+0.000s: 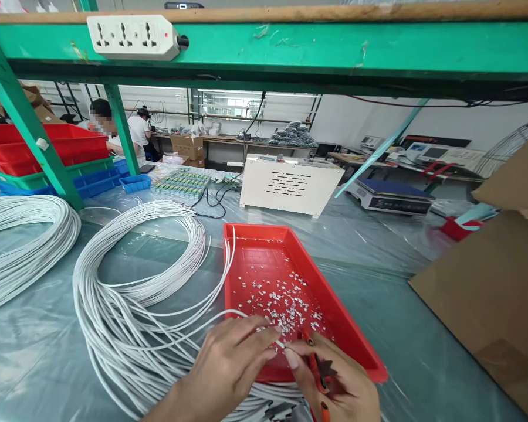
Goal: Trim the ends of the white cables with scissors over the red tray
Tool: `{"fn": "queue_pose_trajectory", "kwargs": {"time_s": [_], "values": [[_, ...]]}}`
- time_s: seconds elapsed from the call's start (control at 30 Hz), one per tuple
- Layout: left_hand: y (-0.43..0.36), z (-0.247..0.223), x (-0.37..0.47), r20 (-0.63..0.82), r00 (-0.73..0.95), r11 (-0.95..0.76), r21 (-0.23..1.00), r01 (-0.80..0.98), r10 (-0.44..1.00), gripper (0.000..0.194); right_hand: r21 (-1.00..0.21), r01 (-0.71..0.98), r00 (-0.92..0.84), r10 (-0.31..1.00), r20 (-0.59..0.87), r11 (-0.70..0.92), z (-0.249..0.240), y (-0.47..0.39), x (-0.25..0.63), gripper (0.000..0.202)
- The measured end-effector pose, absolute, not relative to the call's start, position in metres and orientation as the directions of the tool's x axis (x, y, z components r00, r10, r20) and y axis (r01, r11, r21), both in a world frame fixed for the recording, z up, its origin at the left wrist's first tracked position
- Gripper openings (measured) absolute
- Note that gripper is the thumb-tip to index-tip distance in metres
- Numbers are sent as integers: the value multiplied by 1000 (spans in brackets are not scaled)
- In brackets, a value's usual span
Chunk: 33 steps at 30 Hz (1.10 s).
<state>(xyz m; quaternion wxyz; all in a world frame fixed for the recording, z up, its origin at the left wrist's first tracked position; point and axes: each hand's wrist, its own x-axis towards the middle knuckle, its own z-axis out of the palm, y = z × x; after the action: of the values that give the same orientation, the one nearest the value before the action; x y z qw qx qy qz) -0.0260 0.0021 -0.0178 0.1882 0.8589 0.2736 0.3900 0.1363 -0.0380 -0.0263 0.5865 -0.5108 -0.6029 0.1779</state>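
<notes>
My left hand (229, 363) is closed in a pinch on a white cable (237, 313), near its end. That short end (280, 344) pokes out past the fingertips toward my right hand (334, 375). A pair of orange-handled pliers (320, 375) is held in my right hand, their jaws mostly hidden by the fingers. The right thumb and fingertips meet at the cable tip. Both hands are over the near end of a red tray (338, 310), where small silvery scraps (290, 305) lie scattered. Left of it rests a large coil of white cables (85, 281), several ends reaching over the tray's rim.
Another cable coil (66, 228) lies at far left. Behind the tray stand a cream metal box (286, 187) and a scale (387, 196). A cardboard box (479, 293) borders the right side. A green shelf beam (290, 50) crosses overhead. Two people sit in the background.
</notes>
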Motion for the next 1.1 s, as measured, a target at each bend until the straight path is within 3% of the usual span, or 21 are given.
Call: {"fn": "queue_pose_trajectory", "kwargs": {"time_s": [0.1, 0.2, 0.3, 0.43, 0.57, 0.73, 0.87, 1.0, 1.1], "values": [[2, -16, -23, 501, 532, -680, 702, 210, 682, 20, -928, 251, 125, 941, 313, 275, -29, -36, 142, 8], [-2, -12, -20, 322, 490, -461, 866, 192, 810, 19, -998, -39, 74, 997, 39, 42, -31, -33, 144, 20], [-5, -9, -17, 156, 461, -251, 956, 152, 874, 20, -949, -298, -10, 994, -104, -103, -30, -30, 142, 21], [-7, -9, -14, 53, 497, -66, 998, 9, 866, 22, -858, -450, -236, 960, -152, -246, -26, -26, 140, 24], [-9, -13, -13, 88, 485, -88, 996, -22, 870, 17, -771, -517, -346, 915, -209, -372, -24, -24, 142, 23], [-9, -16, -15, 92, 474, -119, 993, 27, 876, 16, -732, -527, -326, 898, -294, -431, -28, -26, 146, 19], [-10, -14, -16, 82, 560, -79, 996, -30, 824, 31, -770, -484, -313, 904, -291, -416, -30, -27, 145, 21], [-11, -13, -16, 76, 591, -96, 995, 2, 803, 30, -808, -461, -277, 924, -262, -367, -27, -28, 140, 25], [-11, -15, -15, 36, 556, -88, 994, 67, 830, 32, -876, -394, -151, 960, -236, -277, -25, -29, 138, 27]]}}
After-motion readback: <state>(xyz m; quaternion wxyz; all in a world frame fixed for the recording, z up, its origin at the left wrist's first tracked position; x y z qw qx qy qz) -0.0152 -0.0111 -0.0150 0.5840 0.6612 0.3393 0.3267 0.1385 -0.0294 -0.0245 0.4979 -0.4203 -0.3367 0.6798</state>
